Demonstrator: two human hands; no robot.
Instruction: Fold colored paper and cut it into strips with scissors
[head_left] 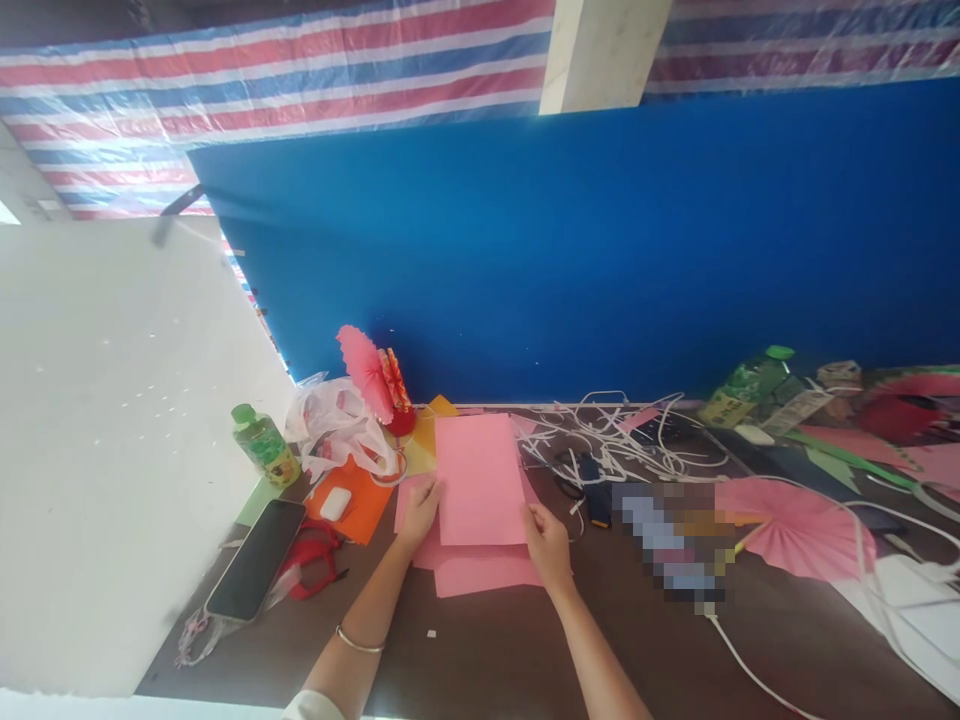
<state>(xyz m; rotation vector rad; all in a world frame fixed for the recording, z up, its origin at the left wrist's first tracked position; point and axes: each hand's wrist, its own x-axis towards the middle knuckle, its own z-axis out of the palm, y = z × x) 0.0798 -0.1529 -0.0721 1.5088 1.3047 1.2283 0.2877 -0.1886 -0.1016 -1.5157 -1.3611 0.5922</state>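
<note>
Grasping a pink sheet (pixel 480 480) between left hand (pixel 421 512) and right hand (pixel 549 548), at opposite long edges.
Running lengthwise away from the body, toward the blue panel (pixel 562 250). Lying directly between, about equally near to both; pinched slightly closer to the body on the right. Over more pink paper (pixel 484 576) on the table (pixel 480 665); cannot tell whether touching or just above.
</note>
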